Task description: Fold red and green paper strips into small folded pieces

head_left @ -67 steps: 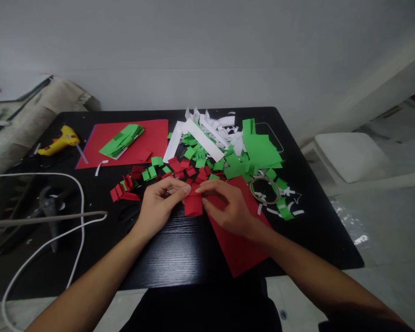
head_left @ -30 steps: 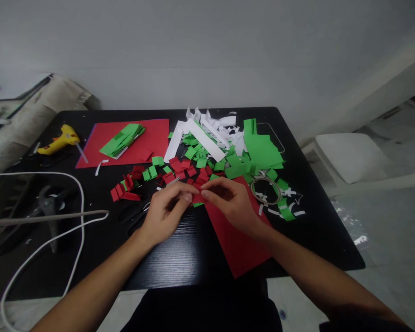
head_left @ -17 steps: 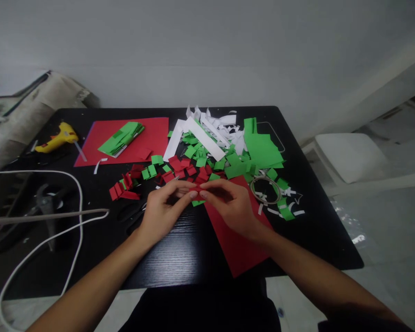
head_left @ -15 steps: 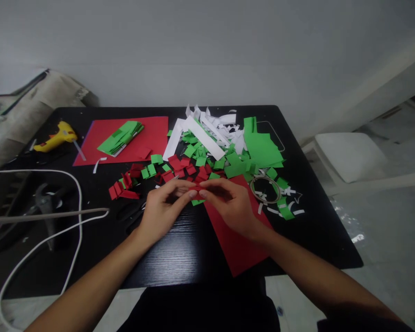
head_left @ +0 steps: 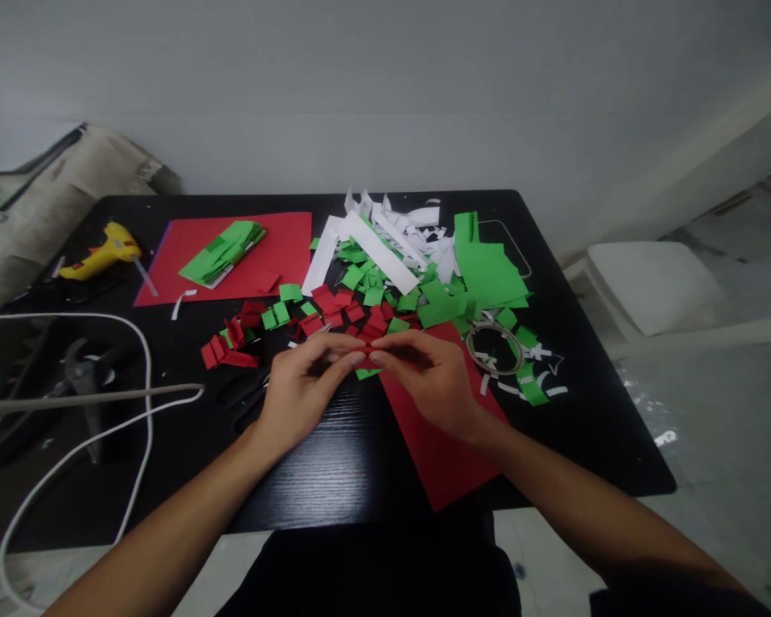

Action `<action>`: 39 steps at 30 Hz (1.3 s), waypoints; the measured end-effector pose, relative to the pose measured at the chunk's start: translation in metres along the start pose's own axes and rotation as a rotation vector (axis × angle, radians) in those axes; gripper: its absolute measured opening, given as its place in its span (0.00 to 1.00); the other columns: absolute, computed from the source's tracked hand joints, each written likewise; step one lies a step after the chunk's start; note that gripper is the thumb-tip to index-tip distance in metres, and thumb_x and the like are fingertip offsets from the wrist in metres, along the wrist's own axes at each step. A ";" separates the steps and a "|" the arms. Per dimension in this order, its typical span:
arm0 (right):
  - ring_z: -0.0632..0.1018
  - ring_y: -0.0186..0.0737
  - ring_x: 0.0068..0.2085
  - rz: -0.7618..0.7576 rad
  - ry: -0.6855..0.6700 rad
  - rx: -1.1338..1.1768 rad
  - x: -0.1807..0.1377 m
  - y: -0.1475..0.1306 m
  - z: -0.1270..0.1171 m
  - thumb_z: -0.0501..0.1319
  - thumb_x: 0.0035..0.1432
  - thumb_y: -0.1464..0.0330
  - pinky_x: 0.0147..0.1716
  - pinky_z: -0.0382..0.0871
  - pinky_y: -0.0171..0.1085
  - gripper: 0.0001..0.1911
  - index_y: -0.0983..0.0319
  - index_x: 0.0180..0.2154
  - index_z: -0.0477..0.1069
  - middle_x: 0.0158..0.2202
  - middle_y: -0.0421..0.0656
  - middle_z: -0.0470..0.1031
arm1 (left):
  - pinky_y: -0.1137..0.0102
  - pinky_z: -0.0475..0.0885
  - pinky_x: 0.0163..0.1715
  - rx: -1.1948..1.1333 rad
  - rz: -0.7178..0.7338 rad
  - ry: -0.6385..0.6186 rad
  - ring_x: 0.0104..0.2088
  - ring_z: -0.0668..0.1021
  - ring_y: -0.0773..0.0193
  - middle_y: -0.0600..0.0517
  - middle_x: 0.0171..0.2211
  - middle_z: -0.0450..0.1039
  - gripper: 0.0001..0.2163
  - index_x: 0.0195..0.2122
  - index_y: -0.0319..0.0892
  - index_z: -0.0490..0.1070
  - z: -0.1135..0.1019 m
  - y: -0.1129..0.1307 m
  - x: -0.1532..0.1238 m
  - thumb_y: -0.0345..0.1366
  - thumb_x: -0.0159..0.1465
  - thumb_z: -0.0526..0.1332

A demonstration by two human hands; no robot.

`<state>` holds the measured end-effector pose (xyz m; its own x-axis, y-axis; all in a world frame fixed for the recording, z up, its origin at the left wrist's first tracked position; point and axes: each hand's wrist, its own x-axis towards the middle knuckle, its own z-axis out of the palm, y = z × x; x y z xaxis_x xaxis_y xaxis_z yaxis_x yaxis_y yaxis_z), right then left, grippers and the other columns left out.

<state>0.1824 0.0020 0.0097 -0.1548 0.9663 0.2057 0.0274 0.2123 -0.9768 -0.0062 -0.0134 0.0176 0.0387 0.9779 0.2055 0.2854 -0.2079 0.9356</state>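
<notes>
Paper piece, small and red (head_left: 364, 350), was held up between two bare hands over the near middle of a black wood-grained table (head_left: 334, 480). Left hand (head_left: 301, 381): thumb and fingers pinched narrow on the piece's left end. Right hand (head_left: 432, 377): likewise pinched on its right end, thumb below; the piece's folds were largely hidden by the fingertips.

Just below the fingertips lay a small green paper square (head_left: 367, 374). Under the right hand, set aslant, was a large red paper sheet (head_left: 446, 463). Just beyond the hands was a loose scatter of small folded red paper pieces (head_left: 326, 300), bordering a heap of small green paper pieces (head_left: 373, 296) topped by long white paper strips (head_left: 382, 250).

Right of the heap were broad green paper sheets (head_left: 488, 274); nearer, a thin round hoop (head_left: 521, 358) among scraps.

Far left: a second red sheet (head_left: 289, 248) bearing a folded green paper bundle (head_left: 222, 253); beside it, a yellow glue gun (head_left: 106, 254). Nearer on that side lay a looped white cable (head_left: 64, 315).
</notes>
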 end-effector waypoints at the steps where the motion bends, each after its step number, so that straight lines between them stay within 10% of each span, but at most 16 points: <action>1: 0.86 0.41 0.39 -0.004 0.000 -0.008 0.000 0.000 0.000 0.73 0.59 0.68 0.43 0.83 0.40 0.05 0.56 0.39 0.83 0.38 0.41 0.87 | 0.73 0.81 0.35 -0.001 0.000 0.002 0.32 0.85 0.64 0.52 0.36 0.85 0.04 0.41 0.43 0.82 0.000 0.000 0.000 0.33 0.66 0.69; 39: 0.86 0.41 0.36 0.189 -0.001 0.204 0.003 0.001 -0.001 0.80 0.48 0.65 0.38 0.83 0.39 0.10 0.56 0.34 0.86 0.33 0.41 0.86 | 0.78 0.75 0.29 -0.095 -0.124 0.107 0.26 0.81 0.70 0.56 0.25 0.82 0.02 0.36 0.45 0.85 0.000 0.000 -0.001 0.35 0.62 0.72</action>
<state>0.1831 0.0051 0.0099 -0.1669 0.9858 0.0183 -0.1439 -0.0060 -0.9896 -0.0061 -0.0141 0.0173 -0.0942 0.9893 0.1115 0.1901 -0.0921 0.9774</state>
